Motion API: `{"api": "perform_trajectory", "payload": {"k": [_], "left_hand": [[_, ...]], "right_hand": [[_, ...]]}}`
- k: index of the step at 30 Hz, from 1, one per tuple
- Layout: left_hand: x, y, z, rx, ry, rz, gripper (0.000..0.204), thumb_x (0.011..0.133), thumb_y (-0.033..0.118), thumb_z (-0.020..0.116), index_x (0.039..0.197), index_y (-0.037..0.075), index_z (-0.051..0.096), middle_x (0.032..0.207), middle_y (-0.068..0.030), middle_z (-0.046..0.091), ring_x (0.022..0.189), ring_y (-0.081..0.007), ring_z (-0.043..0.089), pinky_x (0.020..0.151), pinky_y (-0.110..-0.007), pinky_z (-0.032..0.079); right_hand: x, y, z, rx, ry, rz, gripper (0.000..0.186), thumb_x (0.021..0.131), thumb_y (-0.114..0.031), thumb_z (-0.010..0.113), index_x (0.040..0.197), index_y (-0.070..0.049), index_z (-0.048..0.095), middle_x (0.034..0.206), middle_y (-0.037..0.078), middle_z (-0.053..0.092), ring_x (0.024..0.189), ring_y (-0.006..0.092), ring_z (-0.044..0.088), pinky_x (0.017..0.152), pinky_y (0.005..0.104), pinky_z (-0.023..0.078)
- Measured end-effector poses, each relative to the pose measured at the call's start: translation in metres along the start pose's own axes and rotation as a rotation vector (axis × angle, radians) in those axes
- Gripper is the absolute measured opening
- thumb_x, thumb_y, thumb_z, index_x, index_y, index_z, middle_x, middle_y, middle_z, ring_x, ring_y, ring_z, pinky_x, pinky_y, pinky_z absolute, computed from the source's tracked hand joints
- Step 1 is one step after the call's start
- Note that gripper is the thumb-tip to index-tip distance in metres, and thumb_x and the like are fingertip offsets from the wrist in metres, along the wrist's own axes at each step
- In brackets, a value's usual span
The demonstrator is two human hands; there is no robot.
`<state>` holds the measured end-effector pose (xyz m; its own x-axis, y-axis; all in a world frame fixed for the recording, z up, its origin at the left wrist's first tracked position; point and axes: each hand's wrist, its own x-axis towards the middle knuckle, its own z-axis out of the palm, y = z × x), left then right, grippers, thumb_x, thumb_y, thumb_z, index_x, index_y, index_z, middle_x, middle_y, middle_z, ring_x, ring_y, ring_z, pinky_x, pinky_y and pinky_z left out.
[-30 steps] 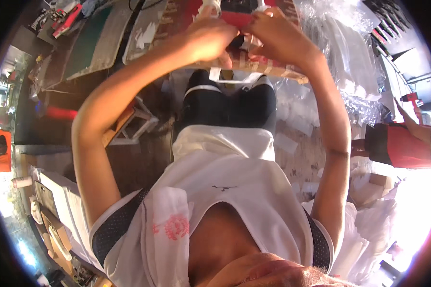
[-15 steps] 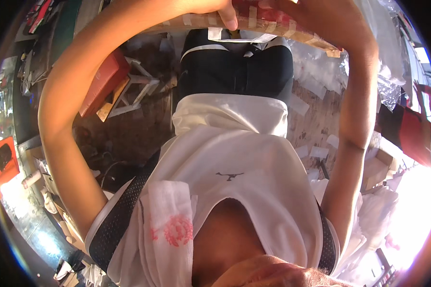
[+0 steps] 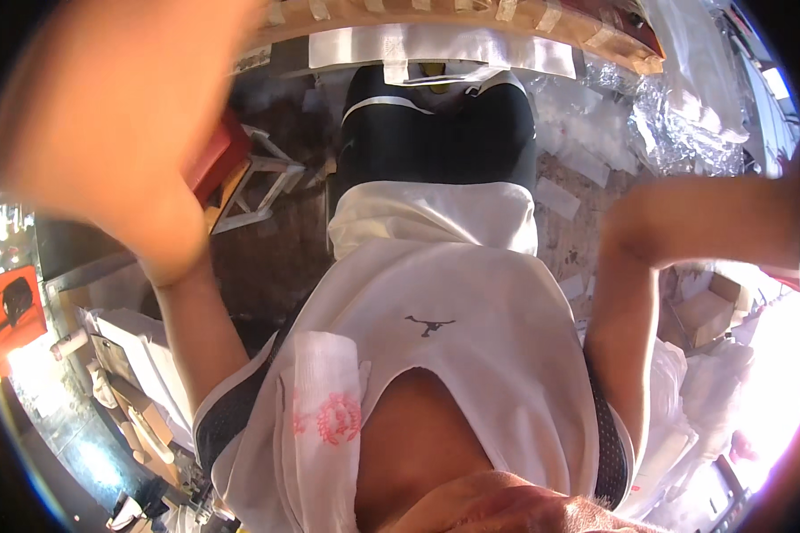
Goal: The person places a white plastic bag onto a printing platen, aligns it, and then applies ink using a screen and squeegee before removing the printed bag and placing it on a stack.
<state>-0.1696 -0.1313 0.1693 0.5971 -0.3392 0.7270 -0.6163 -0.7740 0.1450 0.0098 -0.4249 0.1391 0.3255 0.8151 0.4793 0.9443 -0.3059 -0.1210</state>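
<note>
The table (image 3: 587,33) sits at the top of my view, and I see its front edge with bits of tape all along it. A wide white strip (image 3: 347,50) pokes out under that edge, right above the black shorts (image 3: 436,133). Brown floor (image 3: 564,255) shows between the shorts and the right arm, and the floor on the left side looks dark.

The left forearm (image 3: 116,115) is big and blurry and covers the top left for me. It goes off the top, so I cannot tell if the left hand is wide, narrow or holding something. The right forearm (image 3: 720,219) bends out to the right edge. I can't see the right hand, so I can't tell about that one either.

A red box (image 3: 220,160) is partly behind the left arm, next to a pale frame (image 3: 280,169). Clear plastic wrap (image 3: 684,133) is bunched up near the table's right end. Below the right forearm I see a cardboard box (image 3: 711,306).

Half a second ago, both arms reached up to the table. Now they are far apart, and more of the white strip shows.
</note>
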Motion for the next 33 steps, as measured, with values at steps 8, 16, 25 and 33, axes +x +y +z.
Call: {"api": "perform_trajectory", "payload": {"k": [8, 16, 25, 33], "left_hand": [[-0.09, -0.019, 0.095, -0.429, -0.154, -0.319, 0.019, 0.085, 0.005, 0.079, 0.098, 0.005, 0.065, 0.089, -0.0065, 0.063, 0.082, -0.0225, 0.064, 0.075, -0.034, 0.052], [-0.088, -0.063, 0.127, -0.411, -0.148, -0.39, 0.01, 0.092, 0.002, 0.072, 0.097, -0.001, 0.064, 0.092, -0.0087, 0.063, 0.086, -0.0217, 0.065, 0.081, -0.033, 0.052], [-0.097, -0.107, 0.141, -0.263, -0.069, -0.409, 0.01, 0.092, 0.003, 0.07, 0.1, -0.002, 0.066, 0.096, -0.0107, 0.066, 0.089, -0.0238, 0.068, 0.085, -0.034, 0.054], [-0.087, -0.191, 0.117, -0.041, 0.041, -0.512, 0.016, 0.096, 0.006, 0.066, 0.11, 0.004, 0.073, 0.099, -0.0106, 0.072, 0.091, -0.0246, 0.072, 0.084, -0.037, 0.056]], "right_hand": [[-0.053, -0.06, -0.005, 0.516, -0.231, 0.161, 0.033, 0.083, 0.002, 0.071, 0.115, 0.001, 0.07, 0.096, 0.017, 0.069, 0.087, 0.027, 0.07, 0.081, 0.0326, 0.054], [-0.038, -0.043, 0.069, 0.477, -0.116, 0.414, 0.021, 0.09, -0.007, 0.073, 0.109, 0.002, 0.071, 0.096, 0.012, 0.072, 0.087, 0.0229, 0.07, 0.082, 0.0339, 0.054], [0.029, -0.007, 0.153, 0.394, 0.003, 0.334, 0.016, 0.094, -0.015, 0.07, 0.104, -0.003, 0.071, 0.095, 0.012, 0.074, 0.086, 0.0259, 0.072, 0.08, 0.0373, 0.056], [0.135, 0.046, 0.206, 0.251, -0.005, -0.022, 0.015, 0.087, -0.012, 0.07, 0.099, -0.004, 0.07, 0.095, 0.018, 0.072, 0.085, 0.0365, 0.071, 0.076, 0.046, 0.055]]}}
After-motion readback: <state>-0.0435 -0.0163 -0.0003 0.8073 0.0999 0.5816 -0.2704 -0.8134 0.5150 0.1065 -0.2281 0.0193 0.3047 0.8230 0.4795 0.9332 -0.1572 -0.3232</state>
